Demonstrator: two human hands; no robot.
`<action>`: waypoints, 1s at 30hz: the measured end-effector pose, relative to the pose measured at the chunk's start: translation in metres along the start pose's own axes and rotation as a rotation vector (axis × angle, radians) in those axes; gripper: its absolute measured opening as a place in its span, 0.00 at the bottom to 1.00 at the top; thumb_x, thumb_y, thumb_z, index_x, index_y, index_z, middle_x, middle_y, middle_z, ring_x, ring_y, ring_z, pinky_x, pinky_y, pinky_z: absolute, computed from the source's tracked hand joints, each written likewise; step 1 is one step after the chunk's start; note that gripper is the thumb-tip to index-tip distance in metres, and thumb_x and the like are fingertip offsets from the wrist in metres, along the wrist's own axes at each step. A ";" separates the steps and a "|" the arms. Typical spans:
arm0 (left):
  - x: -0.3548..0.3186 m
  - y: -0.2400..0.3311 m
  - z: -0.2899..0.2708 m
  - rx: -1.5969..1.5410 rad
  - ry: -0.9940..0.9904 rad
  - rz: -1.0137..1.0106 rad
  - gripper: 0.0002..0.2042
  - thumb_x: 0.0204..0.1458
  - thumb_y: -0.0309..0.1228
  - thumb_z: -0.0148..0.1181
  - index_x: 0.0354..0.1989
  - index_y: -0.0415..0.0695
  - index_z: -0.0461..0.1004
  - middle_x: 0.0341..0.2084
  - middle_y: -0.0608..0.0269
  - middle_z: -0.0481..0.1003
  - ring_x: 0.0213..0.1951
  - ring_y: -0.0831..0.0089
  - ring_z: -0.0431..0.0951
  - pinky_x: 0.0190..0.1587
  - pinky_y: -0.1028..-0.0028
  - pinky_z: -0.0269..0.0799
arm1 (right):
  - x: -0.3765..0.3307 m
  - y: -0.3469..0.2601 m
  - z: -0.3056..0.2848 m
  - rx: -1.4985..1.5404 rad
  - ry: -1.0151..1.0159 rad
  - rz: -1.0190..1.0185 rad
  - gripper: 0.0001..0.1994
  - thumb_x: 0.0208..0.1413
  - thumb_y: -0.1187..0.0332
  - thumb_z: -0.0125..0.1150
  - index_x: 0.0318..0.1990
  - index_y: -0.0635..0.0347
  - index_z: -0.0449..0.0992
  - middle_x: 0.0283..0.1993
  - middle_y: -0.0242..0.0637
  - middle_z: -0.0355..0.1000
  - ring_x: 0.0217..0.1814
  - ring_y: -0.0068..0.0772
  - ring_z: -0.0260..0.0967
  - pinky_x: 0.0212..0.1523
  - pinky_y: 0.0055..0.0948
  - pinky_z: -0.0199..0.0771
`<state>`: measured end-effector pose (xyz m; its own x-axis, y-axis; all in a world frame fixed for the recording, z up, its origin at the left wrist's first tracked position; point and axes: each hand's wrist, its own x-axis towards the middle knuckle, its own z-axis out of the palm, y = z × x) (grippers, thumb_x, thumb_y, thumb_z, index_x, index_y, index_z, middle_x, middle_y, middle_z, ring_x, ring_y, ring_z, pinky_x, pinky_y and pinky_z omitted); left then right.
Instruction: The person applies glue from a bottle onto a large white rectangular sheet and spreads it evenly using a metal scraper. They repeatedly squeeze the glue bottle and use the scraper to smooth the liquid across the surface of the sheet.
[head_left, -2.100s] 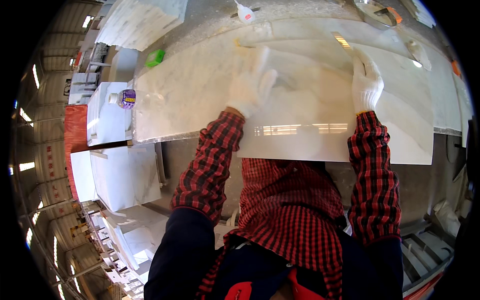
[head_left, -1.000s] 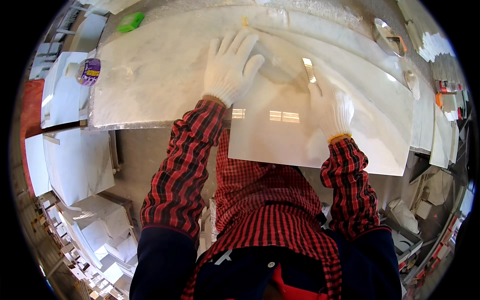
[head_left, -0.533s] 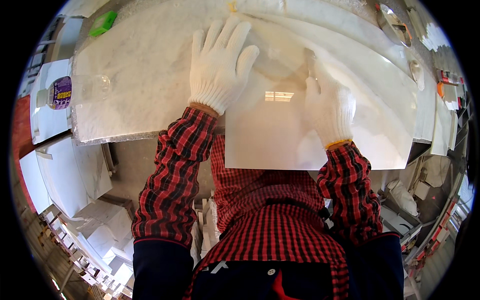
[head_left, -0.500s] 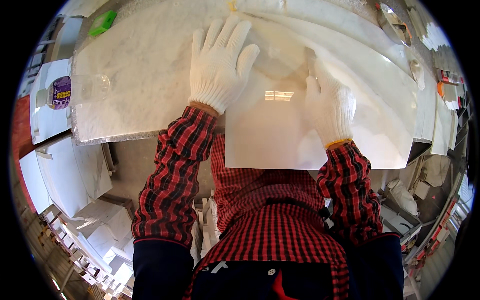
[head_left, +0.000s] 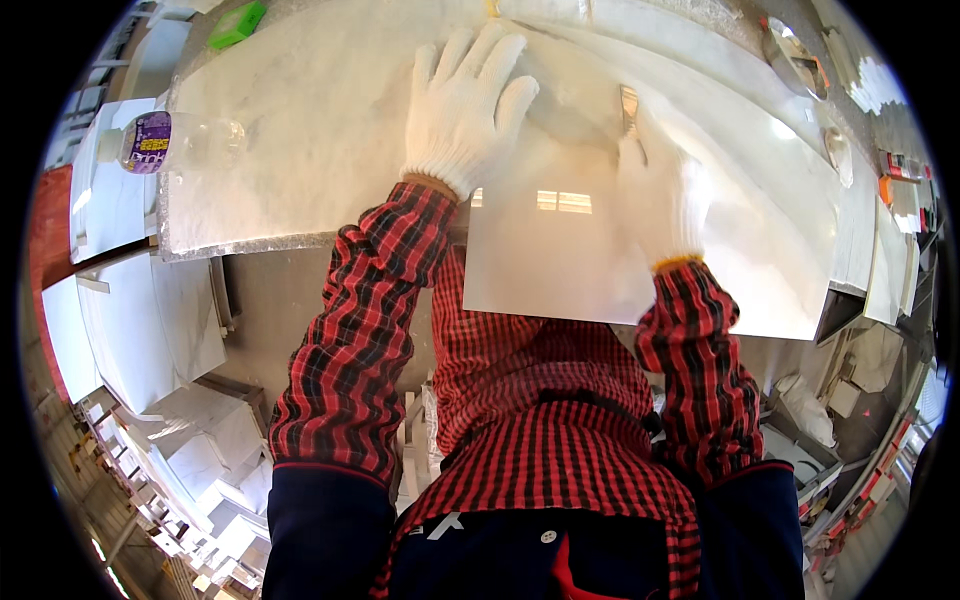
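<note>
My left hand (head_left: pixel 465 110), in a white knitted glove, lies flat with fingers spread over a pale, marbled stone slab (head_left: pixel 310 140). In my right hand (head_left: pixel 665 195), gloved the same way, is a scraper (head_left: pixel 628 105) with a flat blade that points away from me. It rests over a glossy white panel (head_left: pixel 560 260), whose near edge overhangs toward my body. Window light reflects in the panel's surface. The fingers of the right hand wrap round the scraper's handle, which is mostly hidden.
At the left, a clear plastic bottle (head_left: pixel 185 142) with a purple label lies on its side. A green box (head_left: pixel 237 25) sits at the far left. Far right are a metal bowl (head_left: pixel 795 58) and a crumpled white item (head_left: pixel 838 155). White panels (head_left: pixel 150 320) stand at the lower left.
The whole scene has shifted a little in the picture. The scraper's blade now catches the light, with the right hand slightly turned. My left hand stays flat and spread.
</note>
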<state>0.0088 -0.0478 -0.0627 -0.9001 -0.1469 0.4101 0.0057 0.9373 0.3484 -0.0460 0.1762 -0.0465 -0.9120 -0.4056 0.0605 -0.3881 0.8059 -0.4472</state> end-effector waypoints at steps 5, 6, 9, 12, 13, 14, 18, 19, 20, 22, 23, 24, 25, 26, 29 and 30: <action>-0.004 -0.003 0.003 0.077 0.038 0.035 0.20 0.64 0.42 0.51 0.60 0.45 0.73 0.63 0.61 0.72 0.60 0.57 0.68 0.64 0.60 0.59 | 0.008 0.003 0.008 -0.028 0.014 -0.066 0.16 0.63 0.63 0.53 0.55 0.53 0.77 0.30 0.51 0.78 0.32 0.57 0.77 0.35 0.53 0.76; -0.005 -0.003 0.004 0.065 0.042 0.033 0.20 0.64 0.41 0.51 0.60 0.45 0.73 0.63 0.61 0.72 0.60 0.57 0.68 0.64 0.60 0.59 | 0.006 0.006 0.004 -0.003 0.026 -0.061 0.16 0.63 0.63 0.53 0.55 0.53 0.77 0.30 0.50 0.78 0.32 0.57 0.77 0.35 0.53 0.76; -0.001 -0.003 0.004 0.040 0.041 0.034 0.20 0.64 0.41 0.50 0.60 0.45 0.73 0.63 0.61 0.72 0.61 0.58 0.68 0.64 0.59 0.59 | -0.001 0.003 -0.002 0.014 0.010 -0.023 0.16 0.63 0.63 0.53 0.55 0.52 0.77 0.32 0.49 0.79 0.34 0.56 0.78 0.36 0.52 0.76; -0.001 -0.002 0.002 0.033 0.021 0.031 0.20 0.64 0.41 0.51 0.60 0.45 0.73 0.62 0.60 0.73 0.61 0.58 0.69 0.64 0.59 0.59 | 0.010 -0.012 0.001 -0.068 -0.030 0.019 0.17 0.62 0.63 0.52 0.56 0.49 0.78 0.33 0.49 0.79 0.36 0.56 0.78 0.37 0.52 0.76; -0.001 -0.001 0.002 0.033 0.013 0.028 0.20 0.64 0.41 0.51 0.60 0.45 0.73 0.62 0.60 0.73 0.61 0.58 0.69 0.63 0.59 0.59 | 0.009 -0.008 0.005 -0.074 -0.040 0.016 0.17 0.62 0.63 0.52 0.57 0.48 0.78 0.33 0.49 0.79 0.37 0.56 0.78 0.37 0.52 0.76; -0.002 -0.002 0.003 0.045 0.038 0.039 0.20 0.64 0.41 0.51 0.59 0.44 0.73 0.62 0.60 0.73 0.60 0.58 0.69 0.63 0.60 0.59 | 0.010 -0.005 0.008 -0.079 -0.047 0.006 0.17 0.62 0.63 0.52 0.57 0.47 0.78 0.33 0.49 0.79 0.37 0.56 0.78 0.38 0.52 0.76; -0.004 -0.006 0.007 0.056 0.087 0.078 0.20 0.64 0.41 0.51 0.58 0.44 0.73 0.61 0.59 0.73 0.58 0.59 0.69 0.61 0.61 0.60 | 0.003 -0.002 0.001 0.033 0.017 0.006 0.17 0.62 0.62 0.53 0.57 0.45 0.79 0.35 0.52 0.79 0.38 0.58 0.77 0.39 0.51 0.75; -0.003 -0.008 0.008 0.050 0.086 0.087 0.20 0.64 0.41 0.51 0.58 0.44 0.73 0.61 0.59 0.73 0.58 0.59 0.69 0.62 0.61 0.60 | 0.006 -0.005 -0.001 0.047 -0.010 0.025 0.19 0.61 0.61 0.53 0.59 0.45 0.78 0.37 0.53 0.78 0.39 0.58 0.77 0.41 0.51 0.75; -0.003 -0.008 0.007 0.044 0.076 0.079 0.20 0.64 0.41 0.51 0.58 0.44 0.73 0.61 0.59 0.73 0.58 0.59 0.69 0.62 0.61 0.60 | 0.006 -0.010 -0.005 0.054 -0.033 0.055 0.22 0.61 0.61 0.53 0.62 0.44 0.78 0.40 0.55 0.78 0.41 0.59 0.77 0.43 0.50 0.75; -0.004 -0.008 0.005 0.033 0.056 0.065 0.20 0.64 0.41 0.51 0.58 0.44 0.73 0.61 0.59 0.73 0.58 0.59 0.69 0.62 0.60 0.60 | 0.006 -0.010 0.009 0.023 0.011 -0.007 0.18 0.62 0.61 0.53 0.57 0.47 0.79 0.35 0.52 0.78 0.36 0.58 0.77 0.38 0.51 0.76; -0.003 -0.007 0.006 0.031 0.049 0.060 0.20 0.64 0.41 0.51 0.58 0.44 0.73 0.60 0.59 0.73 0.58 0.59 0.69 0.61 0.60 0.60 | 0.012 -0.010 0.015 0.011 0.048 -0.052 0.16 0.62 0.62 0.53 0.54 0.49 0.79 0.32 0.51 0.79 0.34 0.57 0.77 0.36 0.51 0.76; -0.004 -0.005 0.007 0.029 0.042 0.054 0.20 0.64 0.41 0.51 0.58 0.44 0.73 0.60 0.60 0.73 0.57 0.59 0.69 0.61 0.60 0.60 | 0.012 -0.006 0.015 0.002 0.060 -0.056 0.16 0.62 0.62 0.53 0.54 0.50 0.79 0.32 0.50 0.79 0.34 0.57 0.77 0.36 0.51 0.76; -0.002 -0.004 0.008 0.027 0.035 0.048 0.20 0.64 0.41 0.51 0.58 0.44 0.73 0.59 0.60 0.74 0.57 0.59 0.69 0.61 0.60 0.60 | 0.010 0.001 0.012 -0.007 0.071 -0.059 0.15 0.62 0.62 0.53 0.53 0.51 0.79 0.32 0.50 0.79 0.33 0.57 0.78 0.36 0.51 0.76; -0.003 -0.005 0.008 0.042 0.063 0.064 0.20 0.63 0.41 0.51 0.58 0.44 0.73 0.59 0.60 0.74 0.57 0.59 0.69 0.61 0.60 0.60 | 0.006 0.000 0.012 -0.011 0.067 -0.063 0.15 0.62 0.62 0.53 0.53 0.52 0.79 0.32 0.50 0.79 0.33 0.57 0.78 0.36 0.52 0.76; -0.003 -0.007 0.008 0.064 0.119 0.099 0.20 0.63 0.41 0.51 0.58 0.44 0.73 0.58 0.61 0.74 0.56 0.60 0.69 0.60 0.60 0.60 | 0.003 -0.006 0.005 0.034 0.041 -0.024 0.14 0.62 0.61 0.54 0.50 0.53 0.79 0.31 0.51 0.79 0.33 0.58 0.77 0.35 0.53 0.76; -0.003 -0.010 0.009 0.055 0.122 0.102 0.20 0.63 0.41 0.51 0.58 0.44 0.73 0.58 0.60 0.74 0.57 0.60 0.69 0.60 0.60 0.60 | 0.003 -0.009 0.007 0.007 0.016 -0.026 0.14 0.62 0.61 0.54 0.50 0.52 0.79 0.31 0.51 0.79 0.33 0.58 0.77 0.35 0.53 0.76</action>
<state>0.0073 -0.0535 -0.0746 -0.8366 -0.0840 0.5414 0.0677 0.9648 0.2542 -0.0442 0.1649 -0.0486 -0.9038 -0.4192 0.0868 -0.4107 0.7919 -0.4519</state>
